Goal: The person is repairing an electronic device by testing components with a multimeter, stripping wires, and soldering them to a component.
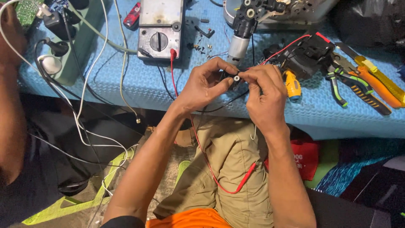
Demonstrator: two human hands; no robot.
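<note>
Two hands, left hand [202, 86] and right hand [263, 95], pinch one small black part [233, 79] just below the one multimeter [160, 29]; two pliers [354, 84] lie right of it.

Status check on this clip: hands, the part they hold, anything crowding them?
Left hand and right hand both pinch a small black part above the blue mat. Red meter lead hangs over the lap. Pliers lie right, apart.

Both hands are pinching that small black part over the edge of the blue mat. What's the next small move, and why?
Probably steady the small black part with the left hand and lower it onto the blue mat. Both the left hand and right hand grip it in mid-air beyond the mat's edge, with thin red and black wires trailing, so anything dropped would fall toward the lap.
</note>
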